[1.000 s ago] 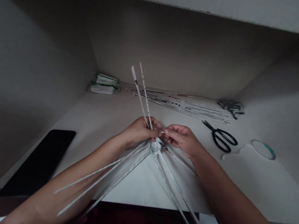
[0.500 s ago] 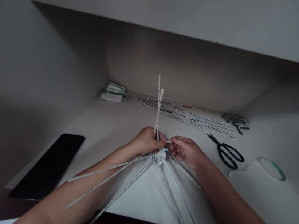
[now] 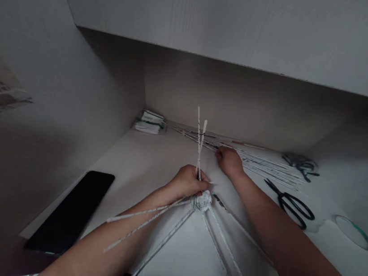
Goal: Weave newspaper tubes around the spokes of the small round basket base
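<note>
A small woven piece of white printed paper tubes [image 3: 201,201] is at the middle, with long tubes spreading from its round centre. My left hand [image 3: 187,182] is closed on its far side, pinching it with thumb and fingers; two tubes stick up beyond the hand. A short pale end shows past the fingertips. Farther back, my right hand [image 3: 230,161] is at the bundle of loose paper tubes [image 3: 257,162], its fingers curled closed against the bundle's near side. Whether a tube is between those fingers is hidden.
Black-handled scissors [image 3: 292,204] and a roll of tape [image 3: 353,233] lie at the right. A dark clip-like tool [image 3: 302,165] is at the back right. At the back left sits a white-and-green packet [image 3: 150,122]; a black slab [image 3: 71,211] lies at left. A shelf [image 3: 218,29] overhangs.
My right hand has left the woven piece and moved back to the loose tubes. My left hand keeps its grip. The whole view has shifted slightly.
</note>
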Tool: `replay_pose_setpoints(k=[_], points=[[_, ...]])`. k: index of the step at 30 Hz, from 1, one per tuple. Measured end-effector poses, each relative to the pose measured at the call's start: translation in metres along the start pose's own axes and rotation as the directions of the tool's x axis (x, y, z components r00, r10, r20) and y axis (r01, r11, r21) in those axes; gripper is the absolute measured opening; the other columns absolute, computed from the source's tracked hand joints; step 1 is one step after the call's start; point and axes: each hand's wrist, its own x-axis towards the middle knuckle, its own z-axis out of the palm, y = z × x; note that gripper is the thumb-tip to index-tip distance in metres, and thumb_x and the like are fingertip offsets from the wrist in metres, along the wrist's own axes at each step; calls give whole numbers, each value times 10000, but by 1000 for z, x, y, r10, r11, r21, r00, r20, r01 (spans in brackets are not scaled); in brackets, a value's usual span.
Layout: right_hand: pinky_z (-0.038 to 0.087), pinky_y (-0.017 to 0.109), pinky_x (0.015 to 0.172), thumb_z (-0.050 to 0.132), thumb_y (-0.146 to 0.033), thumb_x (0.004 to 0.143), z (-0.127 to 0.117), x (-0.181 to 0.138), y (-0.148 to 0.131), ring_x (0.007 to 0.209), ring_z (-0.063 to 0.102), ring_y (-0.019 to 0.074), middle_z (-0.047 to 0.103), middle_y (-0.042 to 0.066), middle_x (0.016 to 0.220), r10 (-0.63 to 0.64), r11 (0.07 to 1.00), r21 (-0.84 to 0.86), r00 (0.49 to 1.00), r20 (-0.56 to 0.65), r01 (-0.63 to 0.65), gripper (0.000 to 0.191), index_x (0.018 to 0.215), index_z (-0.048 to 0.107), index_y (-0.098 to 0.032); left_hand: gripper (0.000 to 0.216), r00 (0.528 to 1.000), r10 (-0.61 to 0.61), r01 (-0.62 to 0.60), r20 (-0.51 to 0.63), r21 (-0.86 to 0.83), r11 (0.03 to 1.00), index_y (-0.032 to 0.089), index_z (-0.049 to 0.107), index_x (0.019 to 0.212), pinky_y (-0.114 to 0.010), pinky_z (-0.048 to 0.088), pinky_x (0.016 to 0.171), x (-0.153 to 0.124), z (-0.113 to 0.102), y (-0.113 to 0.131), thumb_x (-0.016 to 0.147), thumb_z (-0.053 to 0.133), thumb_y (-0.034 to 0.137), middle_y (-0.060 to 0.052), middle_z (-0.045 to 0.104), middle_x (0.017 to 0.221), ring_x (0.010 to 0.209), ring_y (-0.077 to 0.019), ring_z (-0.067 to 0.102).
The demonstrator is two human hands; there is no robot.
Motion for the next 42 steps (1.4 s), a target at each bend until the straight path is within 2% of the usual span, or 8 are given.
replay_pose_setpoints(k=[7,10,18,25,28,33,38,42], points=[[383,329,813,484,-254,901,1,-5,8,985,562,263,676,138,1042,15,996,-91,998,-57,-20,260,1059,664,-152,92,1000,22,-22,-5,28,999,144,674,657,-208,392,463,-1,1,-1,630,663,231,10,579,519,473,-111,537],[370,328,795,448,-233,923,-2,-11,9,963,562,260,683,130,986,-66,990,-126,998,-6,65,249,998,674,-161,107,999,43,-43,5,27,999,149,682,668,-216,398,469,1,1,-4,638,660,248,6,594,532,482,-119,547],[346,330,789,397,-241,962,-16,-33,16,914,565,252,687,114,945,-230,950,-221,973,-13,221,260,999,642,-161,125,997,78,-78,23,21,997,139,691,693,-221,390,469,2,3,-8,648,651,249,-7,607,542,493,-126,549],[362,320,826,388,-215,963,-17,-40,14,968,562,248,687,105,1016,-265,953,-159,964,-26,258,299,1136,628,-173,129,995,85,-87,49,33,996,146,682,694,-221,386,480,1,2,-7,655,649,264,6,591,538,495,-119,536],[372,313,847,411,-210,949,-17,-39,19,981,558,243,687,99,1020,-300,947,-119,954,5,298,295,1109,659,-186,138,994,97,-99,52,44,994,145,682,703,-217,384,481,0,2,-7,661,647,271,4,598,552,503,-118,542],[381,303,897,418,-320,956,-19,-10,18,1013,571,231,696,102,1050,-265,964,1,962,-59,266,329,1057,691,-167,162,996,80,-82,32,57,995,137,679,724,-206,388,489,-1,3,-7,670,652,287,3,605,568,510,-109,546],[376,287,889,411,-282,943,-7,41,-15,1024,575,216,688,96,1097,-190,982,1,979,71,190,335,1099,697,-205,184,998,67,-67,21,37,997,131,684,718,-209,389,479,1,-2,-4,664,669,307,-1,598,546,495,-113,540],[377,318,876,408,-271,930,7,63,-39,1032,566,246,682,128,1085,-153,987,-29,985,82,155,344,1093,697,-181,179,998,56,-56,-14,-7,998,127,682,707,-212,403,483,4,-8,-2,654,679,298,1,588,529,486,-114,542]])
